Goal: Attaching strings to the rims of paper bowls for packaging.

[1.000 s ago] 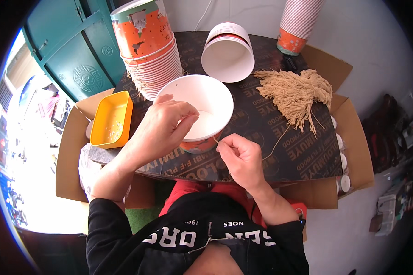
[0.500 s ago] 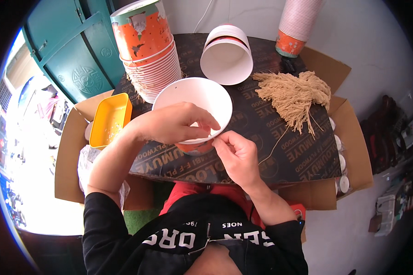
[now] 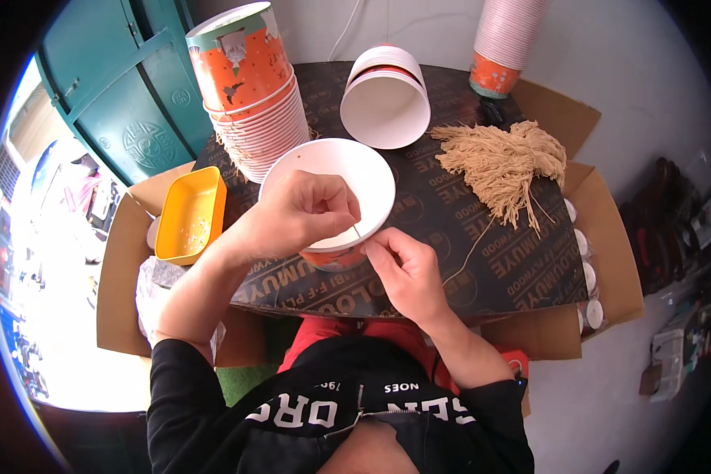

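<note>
A white-lined paper bucket (image 3: pixel 371 178) with an orange printed outside stands at the table's near edge, its mouth tilted toward me. My left hand (image 3: pixel 308 209) is over the mouth, thumb and forefinger pinching a short end of tan string (image 3: pixel 356 231) just inside the rim. Outside that same rim, my right hand (image 3: pixel 407 270) has thumb and finger closed at the wall, apparently on the same string. A length of it trails from behind this hand toward a bundle of tan strings (image 3: pixel 505 162) at the right. A small dark hole shows in the far wall.
Tall stacked buckets (image 3: pixel 257 103) rise at the back left, another nested stack (image 3: pixel 385 107) lies tipped behind, and a third stack (image 3: pixel 498 55) stands far right. A yellow tray (image 3: pixel 166 237) holds small pale bits. Cardboard boxes (image 3: pixel 608 261) flank the dark table (image 3: pixel 521 268).
My left hand has drawn up and back a little from the rim, and the string between its fingertips now shows. My right hand stays at the rim, nearly still.
</note>
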The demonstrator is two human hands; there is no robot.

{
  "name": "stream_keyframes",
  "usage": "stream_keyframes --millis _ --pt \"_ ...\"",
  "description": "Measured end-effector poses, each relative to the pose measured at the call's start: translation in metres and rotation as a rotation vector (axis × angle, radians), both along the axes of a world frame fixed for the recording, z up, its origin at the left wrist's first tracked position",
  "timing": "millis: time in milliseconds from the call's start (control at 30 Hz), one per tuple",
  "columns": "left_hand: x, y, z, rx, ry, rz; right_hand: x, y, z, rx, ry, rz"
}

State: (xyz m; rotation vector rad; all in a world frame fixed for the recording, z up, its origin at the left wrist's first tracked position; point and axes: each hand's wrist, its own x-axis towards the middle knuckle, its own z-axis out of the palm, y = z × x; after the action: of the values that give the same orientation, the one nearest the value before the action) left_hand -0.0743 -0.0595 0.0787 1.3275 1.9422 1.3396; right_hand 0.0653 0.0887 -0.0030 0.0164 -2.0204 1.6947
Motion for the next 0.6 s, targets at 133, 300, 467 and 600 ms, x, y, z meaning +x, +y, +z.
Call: stream_keyframes --millis 133,300,467,600 --pt "0.008 0.005 0.005 -0.021 -0.266 -0.089 -0.008 0.003 -0.003 -0.052 0.037 0.037" --pt "0.011 0.014 0.006 -0.062 -0.292 0.026 -0.008 0.013 0.006 -0.06 -0.007 0.079" --pt "0.01 0.016 0.009 -0.106 -0.231 0.068 0.002 0.03 0.035 0.045 0.028 0.036" --pt "0.011 0.022 0.006 -0.104 -0.206 0.028 -0.004 0.037 0.054 0.141 0.005 0.03"
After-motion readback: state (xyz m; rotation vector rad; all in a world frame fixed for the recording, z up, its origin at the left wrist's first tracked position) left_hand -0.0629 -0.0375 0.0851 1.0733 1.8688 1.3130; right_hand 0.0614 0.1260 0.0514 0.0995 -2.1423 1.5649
